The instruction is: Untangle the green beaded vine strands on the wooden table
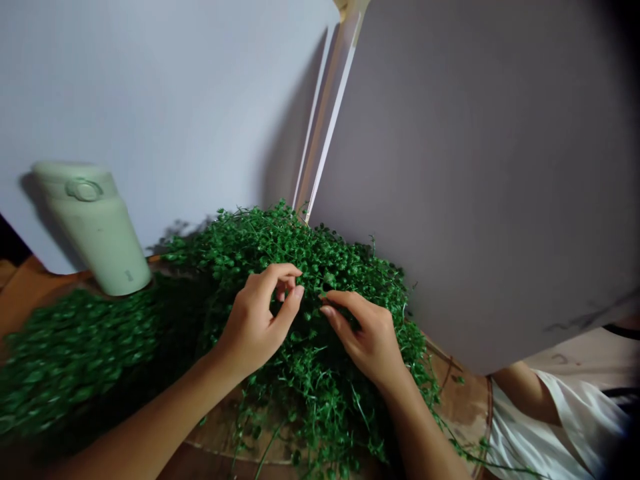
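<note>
Two forearms (pixel 183 403), cut off below; left hand (pixel 256 320) loosely open over greens (pixel 270 233); right hand's (pixel 373 337) grip I cannot tell.

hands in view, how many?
2: the wearer's left hand near center and right hand beside it, both at the leafy greens. Another person's arm shows lower right; its hand is hidden.

Place type: indoor table space, home or workroom not determinable | Surface: wooden tabletop (pixel 470 393) | Partitions: pale panel (pixel 175 100) and grey panel (pixel 475 167) flanking a wooden strip (pixel 327 100) | Contents: heaped leafy greens (pixel 360 257), lidded flask (pixel 107 237) | Occupancy: second person's white sleeve (pixel 580 407) near grey panel's lower edge
</note>
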A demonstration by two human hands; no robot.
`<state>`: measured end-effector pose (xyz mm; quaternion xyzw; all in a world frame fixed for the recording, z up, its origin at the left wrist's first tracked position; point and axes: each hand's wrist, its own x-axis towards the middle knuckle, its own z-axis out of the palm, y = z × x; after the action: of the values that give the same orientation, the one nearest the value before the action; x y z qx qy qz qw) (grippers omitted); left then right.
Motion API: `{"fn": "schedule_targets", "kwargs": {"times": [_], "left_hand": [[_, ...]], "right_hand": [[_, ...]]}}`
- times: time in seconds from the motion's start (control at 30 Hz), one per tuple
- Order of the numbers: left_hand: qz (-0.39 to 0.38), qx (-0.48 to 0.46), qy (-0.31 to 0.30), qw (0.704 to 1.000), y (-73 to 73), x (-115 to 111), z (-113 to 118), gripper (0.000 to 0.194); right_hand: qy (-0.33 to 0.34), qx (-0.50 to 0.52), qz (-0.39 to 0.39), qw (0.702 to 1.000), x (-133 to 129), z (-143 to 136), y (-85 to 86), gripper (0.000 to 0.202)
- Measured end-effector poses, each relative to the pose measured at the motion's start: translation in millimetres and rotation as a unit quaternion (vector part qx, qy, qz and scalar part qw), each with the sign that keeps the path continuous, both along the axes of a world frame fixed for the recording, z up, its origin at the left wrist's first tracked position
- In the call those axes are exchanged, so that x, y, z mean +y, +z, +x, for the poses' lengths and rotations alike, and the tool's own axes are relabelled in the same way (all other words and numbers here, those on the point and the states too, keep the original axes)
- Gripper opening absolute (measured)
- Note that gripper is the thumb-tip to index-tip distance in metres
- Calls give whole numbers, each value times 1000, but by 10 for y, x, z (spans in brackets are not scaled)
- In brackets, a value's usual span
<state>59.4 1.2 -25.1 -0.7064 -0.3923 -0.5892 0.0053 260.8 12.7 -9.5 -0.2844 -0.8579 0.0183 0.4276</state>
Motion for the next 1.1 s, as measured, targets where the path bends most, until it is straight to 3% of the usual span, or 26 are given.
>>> {"fn": "schedule_targets", "kwargs": {"times": [0.2,0.27,0.37,0.5,0.73,0.97,1.1], "left_hand": [[92,90,5,992,64,-71,4,7],[86,131,-10,988,62,-74,4,4],[55,171,-25,984,37,-64,5,17],[59,156,-30,986,36,-77,9,5],[94,110,-24,989,120,-112,13,12],[131,111,29,985,136,-185,31,16],[119,95,26,988,145,-214,51,17]], "right_hand": [[-26,57,-45,997,-27,8,-23,8],[-27,65,-53,996,-41,11,-35,8],[-22,66,-44,997,-55,19,-40,8],[6,21,-36,999,-65,9,-9,19],[-13,-48,9,999,-174,-66,1,29],[-40,-67,-16,997,-269,-114,22,12],[-40,-77,-3,996,-260,-117,33,11]]}}
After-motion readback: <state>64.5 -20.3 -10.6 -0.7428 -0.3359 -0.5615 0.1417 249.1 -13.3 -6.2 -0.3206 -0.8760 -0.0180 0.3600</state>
